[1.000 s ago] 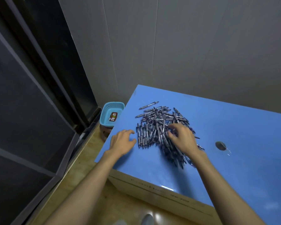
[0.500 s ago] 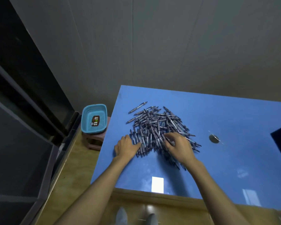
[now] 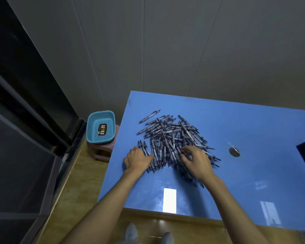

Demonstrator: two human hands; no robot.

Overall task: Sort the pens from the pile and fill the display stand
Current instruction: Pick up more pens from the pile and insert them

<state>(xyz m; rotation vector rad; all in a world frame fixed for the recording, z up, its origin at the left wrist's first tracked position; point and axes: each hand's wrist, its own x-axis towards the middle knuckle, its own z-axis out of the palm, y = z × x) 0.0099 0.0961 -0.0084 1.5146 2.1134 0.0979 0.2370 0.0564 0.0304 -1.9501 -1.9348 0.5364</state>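
Both hands in the heap of grey-and-dark plastic pens (image 3: pixel 173 138) on the glossy blue tabletop (image 3: pixel 253 173).
Left hand (image 3: pixel 137 160) lies flat, fingers together on aligned pens; right hand (image 3: pixel 196 161) curls, fingertips pinching pens.

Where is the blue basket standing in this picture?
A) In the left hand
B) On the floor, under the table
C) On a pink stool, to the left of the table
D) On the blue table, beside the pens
C: the basket sits on top of the pink stool, off the left edge of the table.
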